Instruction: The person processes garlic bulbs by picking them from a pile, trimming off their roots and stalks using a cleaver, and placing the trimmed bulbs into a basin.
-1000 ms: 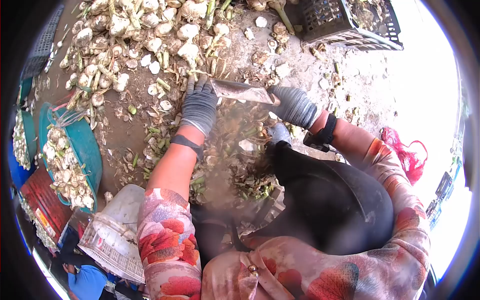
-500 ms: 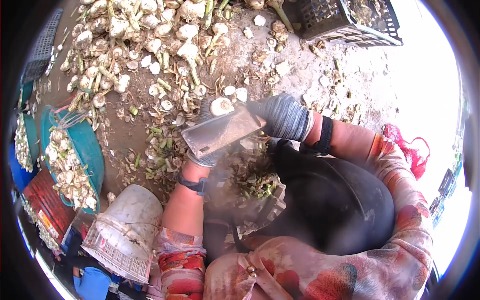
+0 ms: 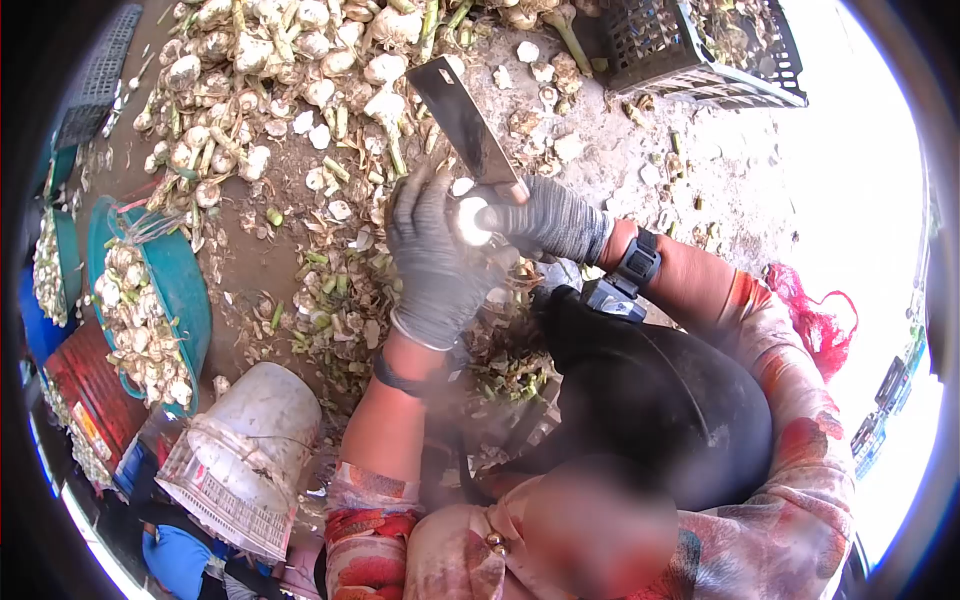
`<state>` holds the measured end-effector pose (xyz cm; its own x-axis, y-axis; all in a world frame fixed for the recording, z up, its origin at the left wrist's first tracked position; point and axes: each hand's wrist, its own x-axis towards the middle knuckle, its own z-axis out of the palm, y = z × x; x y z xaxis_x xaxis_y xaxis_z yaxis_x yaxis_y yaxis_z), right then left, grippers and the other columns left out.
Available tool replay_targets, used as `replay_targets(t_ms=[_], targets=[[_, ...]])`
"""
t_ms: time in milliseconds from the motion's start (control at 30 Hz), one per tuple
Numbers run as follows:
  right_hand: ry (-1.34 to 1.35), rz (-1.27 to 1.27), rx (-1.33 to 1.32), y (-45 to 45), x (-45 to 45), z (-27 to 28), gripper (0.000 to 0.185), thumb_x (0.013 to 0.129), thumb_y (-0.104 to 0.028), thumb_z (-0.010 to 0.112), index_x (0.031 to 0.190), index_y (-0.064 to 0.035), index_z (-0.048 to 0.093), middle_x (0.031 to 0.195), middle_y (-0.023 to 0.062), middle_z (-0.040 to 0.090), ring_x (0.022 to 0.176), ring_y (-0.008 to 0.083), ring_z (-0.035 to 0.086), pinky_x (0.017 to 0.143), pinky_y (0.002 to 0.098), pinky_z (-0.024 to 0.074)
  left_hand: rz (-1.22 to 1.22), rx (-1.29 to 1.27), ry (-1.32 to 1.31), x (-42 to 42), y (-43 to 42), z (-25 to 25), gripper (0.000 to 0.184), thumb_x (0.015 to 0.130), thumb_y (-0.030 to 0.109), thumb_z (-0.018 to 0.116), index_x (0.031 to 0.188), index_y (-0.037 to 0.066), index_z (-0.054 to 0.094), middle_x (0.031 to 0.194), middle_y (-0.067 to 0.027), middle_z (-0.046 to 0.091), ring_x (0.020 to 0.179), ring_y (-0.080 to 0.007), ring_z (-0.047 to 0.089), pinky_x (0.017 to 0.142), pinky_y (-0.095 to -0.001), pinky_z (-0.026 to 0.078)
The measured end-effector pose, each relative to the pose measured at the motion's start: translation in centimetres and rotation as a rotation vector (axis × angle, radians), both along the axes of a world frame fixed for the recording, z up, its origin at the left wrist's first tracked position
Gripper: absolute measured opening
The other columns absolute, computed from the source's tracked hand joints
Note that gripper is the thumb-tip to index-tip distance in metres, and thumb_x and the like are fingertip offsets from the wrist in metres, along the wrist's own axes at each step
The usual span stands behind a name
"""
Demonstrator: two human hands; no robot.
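My left hand (image 3: 430,262), in a grey knit glove, is closed around the side of a pale garlic bulb (image 3: 469,226). My right hand (image 3: 556,220), gloved the same way, grips a cleaver (image 3: 464,122) by its handle, which the fingers mostly hide. The broad blade points up and away to the left, apart from the bulb. My right thumb lies against the bulb's bright face. Below both hands, cut stalks and peelings (image 3: 345,300) cover the ground.
Untrimmed garlic (image 3: 260,60) is heaped at the far left. A black crate (image 3: 655,50) stands at the far right. To the left are a teal basin (image 3: 185,285) of trimmed bulbs, a white bucket (image 3: 265,415) and a red container (image 3: 95,385). A person's blue garment (image 3: 175,560) shows lower left.
The cleaver has swung up from across my left hand, its blade now pointing away. My left hand has turned and shows its glove fully. My right thumb has come onto the bulb.
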<state>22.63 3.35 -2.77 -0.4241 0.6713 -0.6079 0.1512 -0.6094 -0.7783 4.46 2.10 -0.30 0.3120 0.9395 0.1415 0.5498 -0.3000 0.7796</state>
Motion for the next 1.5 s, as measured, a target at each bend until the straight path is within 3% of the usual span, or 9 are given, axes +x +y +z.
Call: replay_targets(t_ms=[100, 200, 233, 300, 700, 967, 1100, 1233, 1500], targets=[[0.005, 0.007, 0.574, 0.2, -0.6, -1.2, 0.042, 0.083, -0.04, 0.071, 0.107, -0.0065, 0.064, 0.093, 0.0069, 0.068, 0.086, 0.0163, 0.062, 0.076, 0.0321, 0.0489, 0.33, -0.092, -0.246, 0.2, -0.3, -0.6, 0.07, 0.077, 0.039, 0.076, 0.127, -0.001, 0.048, 0.116, -0.0082, 0.052, 0.113, -0.0234, 0.047, 0.095, -0.0417, 0.04], [-0.033, 0.084, 0.494, -0.4, -0.8, -0.1, 0.042, 0.078, -0.035, 0.075, 0.105, -0.006, 0.063, 0.097, 0.0109, 0.067, 0.092, 0.0235, 0.064, 0.081, 0.0353, 0.0494, 0.26, -1.304, -1.265, -1.1, 0.2, -0.6, 0.049, 0.09, 0.04, 0.061, 0.123, 0.004, 0.053, 0.113, -0.0078, 0.061, 0.106, -0.0229, 0.055, 0.091, -0.041, 0.045], [-0.088, 0.172, 0.486, -0.2, -0.5, 0.1, 0.041, 0.077, -0.035, 0.076, 0.105, -0.0069, 0.063, 0.097, 0.0124, 0.067, 0.093, 0.0251, 0.064, 0.08, 0.0352, 0.0493, 0.261, -1.293, -1.272, -1.8, 0.2, -2.3, 0.049, 0.09, 0.04, 0.061, 0.123, 0.004, 0.053, 0.113, -0.0078, 0.061, 0.106, -0.0229, 0.055, 0.091, -0.041, 0.045], [-0.143, 0.226, 0.65, 0.0, 0.0, 0.7, 0.037, 0.078, -0.034, 0.073, 0.101, -0.0074, 0.063, 0.092, 0.0145, 0.065, 0.089, 0.03, 0.064, 0.078, 0.0379, 0.0495, -0.09, -0.411, 0.144, -3.0, -0.3, -5.6, 0.032, 0.094, 0.033, 0.056, 0.111, 0.007, 0.061, 0.107, -0.0092, 0.064, 0.096, -0.024, 0.059, 0.086, -0.0373, 0.047], [-0.614, 0.139, 0.396, -0.8, 4.2, -4.3, 0.02, 0.088, -0.023, 0.065, 0.093, -0.003, 0.064, 0.078, 0.0134, 0.067, 0.071, 0.0247, 0.063, 0.066, 0.0363, 0.0487, 0.999, -0.575, -0.535, -18.6, 2.7, -2.8, 0.013, 0.085, 0.013, 0.067, 0.092, 0.005, 0.061, 0.071, -0.0007, 0.056, 0.058, -0.0092, 0.047, 0.051, -0.0284, 0.04], [-0.653, 0.209, 0.488, -1.2, 2.2, -3.4, 0.018, 0.089, -0.02, 0.064, 0.092, -0.0021, 0.062, 0.074, 0.0141, 0.062, 0.067, 0.0199, 0.058, 0.065, 0.035, 0.0476, 0.724, -0.476, -0.323, -35.0, 1.8, 5.4, 0.019, 0.088, 0.019, 0.062, 0.097, 0.002, 0.061, 0.074, -0.0044, 0.06, 0.064, -0.0118, 0.053, 0.06, -0.0287, 0.044], [-0.706, 0.231, 0.418, -0.7, 1.0, -2.0, 0.016, 0.087, -0.016, 0.064, 0.094, -0.0019, 0.064, 0.076, 0.0137, 0.065, 0.07, 0.0165, 0.061, 0.067, 0.0333, 0.0488, 1.069, -0.112, 0.465, -43.7, 2.0, 16.1, 0.039, 0.088, 0.024, 0.064, 0.118, -0.001, 0.058, 0.091, -0.013, 0.066, 0.079, -0.0223, 0.061, 0.075, -0.034, 0.049], [-0.739, 0.287, 0.496, 0.2, 1.2, -0.3, 0.015, 0.086, -0.017, 0.066, 0.09, -0.0026, 0.062, 0.077, 0.0134, 0.065, 0.071, 0.0156, 0.06, 0.067, 0.033, 0.0483, 1.191, -0.221, -0.593, -52.6, 2.6, 17.1, 0.054, 0.085, 0.039, 0.068, 0.125, 0.006, 0.053, 0.115, -0.0116, 0.061, 0.102, -0.0254, 0.06, 0.086, -0.0359, 0.05], [-1.09, 0.259, 0.579, 0.1, 8.3, 7.8, 0.026, 0.09, -0.024, 0.058, 0.086, 0.0018, 0.057, 0.071, 0.0238, 0.058, 0.06, 0.0354, 0.055, 0.059, 0.0435, 0.0437, 1.273, -0.352, -0.663, -64.9, -12.9, 19.8, 0.045, 0.092, 0.035, 0.057, 0.13, 0.011, 0.05, 0.128, -0.0085, 0.053, 0.112, -0.0271, 0.053, 0.093, -0.0453, 0.045]])
